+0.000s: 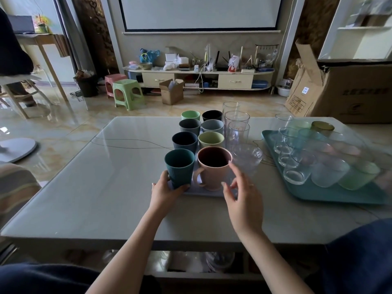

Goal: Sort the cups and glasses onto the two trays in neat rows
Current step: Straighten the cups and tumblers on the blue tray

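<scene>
- The left hand [164,190] wraps the base of the teal ribbed cup [179,166], thumb and fingers closed around it at the near left corner of the grey tray [203,193].
- The right hand [244,200] is spread wide, holding nothing; one fingertip is at the rim of the pink mug [213,170], just beside the teal cup.
- Beyond both hands, more cups stand in two rows, tall glasses [237,126] alongside.
- Well right of the right hand, the teal tray [318,194] carries short glasses.

Just beyond the left hand [164,188] stand eight opaque cups [179,166] in two columns of four. Past the right hand [241,200] rise three tall clear glasses [237,132] and one squat glass [247,158]. Two trays [318,194] are present; its blurred glasses can't be counted.
</scene>
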